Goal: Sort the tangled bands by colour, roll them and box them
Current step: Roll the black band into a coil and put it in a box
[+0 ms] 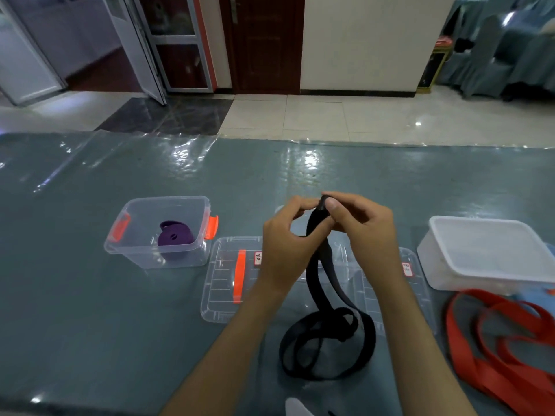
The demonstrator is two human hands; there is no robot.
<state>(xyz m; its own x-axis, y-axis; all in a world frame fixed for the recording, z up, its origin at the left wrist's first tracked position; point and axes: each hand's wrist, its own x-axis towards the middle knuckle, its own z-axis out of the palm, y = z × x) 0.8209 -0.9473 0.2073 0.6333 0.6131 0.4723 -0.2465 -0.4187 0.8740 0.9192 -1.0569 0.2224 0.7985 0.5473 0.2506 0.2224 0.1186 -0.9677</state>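
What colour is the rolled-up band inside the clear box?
Purple, seen best in the head view.

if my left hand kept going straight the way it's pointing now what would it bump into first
Most likely your right hand. The left hand points up and to the right, its fingertips already at the top end of the black band that both hands pinch. Depth is hard to judge here.

Glossy tiled floor (345,118), dark door (264,43)
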